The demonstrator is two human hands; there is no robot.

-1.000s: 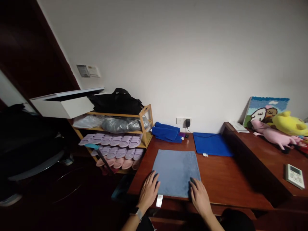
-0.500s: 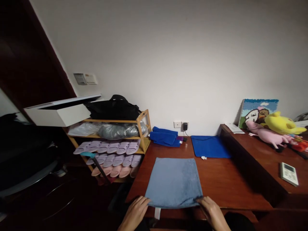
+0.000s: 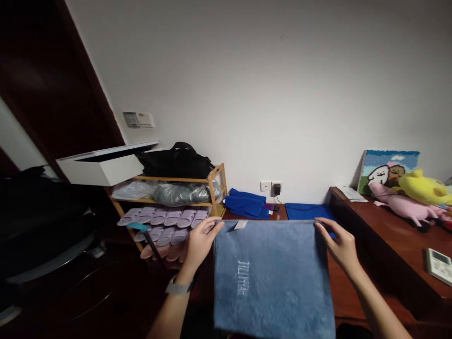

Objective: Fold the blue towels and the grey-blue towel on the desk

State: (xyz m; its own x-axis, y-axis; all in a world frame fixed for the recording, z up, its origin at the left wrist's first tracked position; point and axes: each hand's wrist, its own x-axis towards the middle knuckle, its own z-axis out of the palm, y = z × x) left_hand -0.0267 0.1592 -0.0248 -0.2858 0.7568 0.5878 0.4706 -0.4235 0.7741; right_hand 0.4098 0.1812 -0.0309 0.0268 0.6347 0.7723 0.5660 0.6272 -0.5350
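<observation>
A grey-blue towel [image 3: 275, 278] hangs upright in front of me, held up by its top corners. My left hand [image 3: 203, 238] pinches the top left corner between thumb and fingers. At the top right corner my right hand [image 3: 337, 240] grips the cloth the same way. A white tag [image 3: 240, 225] sticks out near the left end of the top edge. Pale lettering runs sideways down the towel's left part. The cloth hides much of the table behind it, and its lower edge reaches the bottom of the view.
Behind the towel, a folded blue cloth [image 3: 246, 203] and a flat blue cloth [image 3: 306, 211] lie on the brown table [image 3: 353, 292]. A slipper rack [image 3: 213, 190] stands left. Plush toys [image 3: 423, 186] and a white remote [image 3: 440, 264] lie on the raised right surface.
Both hands have lifted the towel off the table by its near edge, so it now hangs with its lettered side towards me. The view has shifted slightly left.
</observation>
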